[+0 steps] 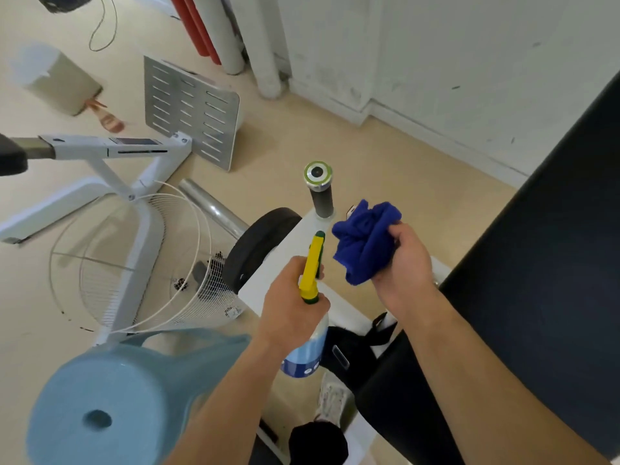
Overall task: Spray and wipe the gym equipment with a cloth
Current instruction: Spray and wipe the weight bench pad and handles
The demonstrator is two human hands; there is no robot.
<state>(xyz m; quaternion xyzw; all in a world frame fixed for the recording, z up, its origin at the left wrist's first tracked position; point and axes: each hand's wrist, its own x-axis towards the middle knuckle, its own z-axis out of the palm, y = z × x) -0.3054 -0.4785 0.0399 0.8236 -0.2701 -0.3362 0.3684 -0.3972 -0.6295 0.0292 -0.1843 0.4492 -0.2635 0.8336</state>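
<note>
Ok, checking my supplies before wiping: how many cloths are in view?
1. The blue cloth is bunched in the right hand, beside the spray bottle held by the left hand. Others may lie hidden behind the black pad.

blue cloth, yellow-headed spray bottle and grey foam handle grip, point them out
blue cloth (365, 243), head view, bunched middle
yellow-headed spray bottle (310, 266), head view, yellow trigger head
grey foam handle grip (322, 201), head view, foam sleeve

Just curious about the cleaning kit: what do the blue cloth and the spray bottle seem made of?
Blue cloth: soft matte fabric, perhaps microfibre; it bunches in plush folds. Spray bottle: smooth plastic, likely; yellow moulded head, translucent body.
</note>
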